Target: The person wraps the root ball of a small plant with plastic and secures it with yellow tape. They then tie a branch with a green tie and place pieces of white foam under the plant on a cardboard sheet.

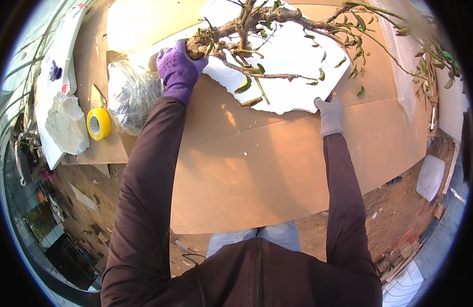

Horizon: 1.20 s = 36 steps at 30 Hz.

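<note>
My left hand [179,69], in a purple knit glove, grips the thick, rough stump end of a leafy tree branch [275,15]. The branch stretches right across the top of the view, its twigs and curled green leaves hanging over a torn white foam sheet [294,92]. At the lower right corner of that sheet is my right hand [328,111], in a grey glove, its thumb and fingers closed on the edge. Brown cardboard [252,165] lies under the sheet.
Left of my left arm sits a bundle in clear plastic wrap [133,92], beside a roll of yellow tape [98,123] and a broken pale slab [67,122]. Bubble wrap [401,61] hangs at the right. A white container [430,177] stands low at the right, near bare ground.
</note>
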### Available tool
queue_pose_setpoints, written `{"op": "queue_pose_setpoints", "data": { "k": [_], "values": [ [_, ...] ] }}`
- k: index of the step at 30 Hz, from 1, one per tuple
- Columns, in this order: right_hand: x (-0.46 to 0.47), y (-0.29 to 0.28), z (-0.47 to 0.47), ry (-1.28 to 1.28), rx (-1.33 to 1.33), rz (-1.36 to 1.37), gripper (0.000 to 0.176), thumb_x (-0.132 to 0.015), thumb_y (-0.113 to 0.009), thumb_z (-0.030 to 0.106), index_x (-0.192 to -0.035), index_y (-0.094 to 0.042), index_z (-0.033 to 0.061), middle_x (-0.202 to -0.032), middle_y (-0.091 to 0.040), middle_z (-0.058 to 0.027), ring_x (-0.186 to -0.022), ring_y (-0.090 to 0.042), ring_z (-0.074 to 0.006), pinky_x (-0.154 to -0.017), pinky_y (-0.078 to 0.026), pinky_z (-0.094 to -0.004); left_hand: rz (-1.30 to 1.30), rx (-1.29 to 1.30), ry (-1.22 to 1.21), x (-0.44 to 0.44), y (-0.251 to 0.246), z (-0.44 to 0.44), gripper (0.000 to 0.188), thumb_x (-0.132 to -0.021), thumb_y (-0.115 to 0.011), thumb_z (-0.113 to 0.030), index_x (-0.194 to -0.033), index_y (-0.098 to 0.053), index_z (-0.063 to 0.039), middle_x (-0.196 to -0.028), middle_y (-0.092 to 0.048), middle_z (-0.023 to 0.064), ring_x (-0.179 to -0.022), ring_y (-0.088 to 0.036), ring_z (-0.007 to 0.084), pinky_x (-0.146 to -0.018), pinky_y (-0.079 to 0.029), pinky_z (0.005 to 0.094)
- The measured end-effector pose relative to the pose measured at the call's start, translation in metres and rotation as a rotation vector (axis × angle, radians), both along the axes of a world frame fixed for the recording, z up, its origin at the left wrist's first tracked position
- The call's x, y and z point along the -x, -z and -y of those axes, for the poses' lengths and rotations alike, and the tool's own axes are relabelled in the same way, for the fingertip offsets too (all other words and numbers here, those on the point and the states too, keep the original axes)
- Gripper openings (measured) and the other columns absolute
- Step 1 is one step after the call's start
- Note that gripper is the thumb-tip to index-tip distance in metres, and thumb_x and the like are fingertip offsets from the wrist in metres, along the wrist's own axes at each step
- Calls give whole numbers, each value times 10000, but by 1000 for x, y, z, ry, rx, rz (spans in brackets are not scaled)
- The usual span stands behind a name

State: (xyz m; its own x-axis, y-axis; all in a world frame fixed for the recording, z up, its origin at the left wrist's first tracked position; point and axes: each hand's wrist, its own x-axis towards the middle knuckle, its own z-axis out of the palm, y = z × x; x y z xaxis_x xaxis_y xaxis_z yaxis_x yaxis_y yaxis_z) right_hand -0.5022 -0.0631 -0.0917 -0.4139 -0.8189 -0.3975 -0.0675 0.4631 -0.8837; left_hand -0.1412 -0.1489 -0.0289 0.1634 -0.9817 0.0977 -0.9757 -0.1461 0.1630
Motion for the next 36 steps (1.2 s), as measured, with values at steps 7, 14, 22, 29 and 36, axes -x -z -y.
{"op": "queue_pose_setpoints", "data": {
  "k": [7, 14, 22, 29, 36],
  "values": [
    [-55, -19, -51, 113, -208, 237, 333, -752, -709, 74, -1001, -521, -41, -833, -579, -44, -693, -555, -114, -581, -464, -278, -132, 117, 50, -6, -3, -3, 590, -587, -769, -422, -1048, -587, -103, -890, -660, 101, -905, -612, 273, -1006, -334, 410],
    [-120, -17, -82, 293, -275, 267, 331, -787, -701, 70, -1028, -510, -52, -861, -567, -43, -656, -519, -112, -531, -434, -255, -55, 0, -13, 4, -3, -1, 542, -656, -715, -461, -1083, -594, -151, -921, -664, 92, -961, -602, 267, -1021, -304, 439],
    [-77, -24, -70, 63, -453, 418, 177, -894, -584, 138, -962, -507, -6, -821, -555, -92, -617, -567, -161, -577, -521, -293, -9, 140, 30, 6, 10, -2, 485, -659, -714, -436, -1033, -618, -141, -878, -667, 84, -894, -621, 264, -954, -362, 433],
    [-64, -28, -65, -83, -476, 467, 223, -926, -549, 205, -954, -500, -12, -843, -566, -119, -708, -634, -216, -604, -542, -313, -14, 164, 39, 9, 10, -2, 474, -674, -713, -420, -1037, -608, -132, -881, -664, 94, -895, -620, 271, -925, -381, 440],
    [-65, -26, -65, -61, -486, 458, 225, -921, -555, 197, -962, -498, -18, -863, -570, -130, -724, -638, -231, -613, -552, -326, -22, 136, 54, 9, 6, -2, 440, -687, -705, -414, -1015, -613, -135, -884, -663, 98, -890, -622, 274, -916, -390, 437]
  ]
}}
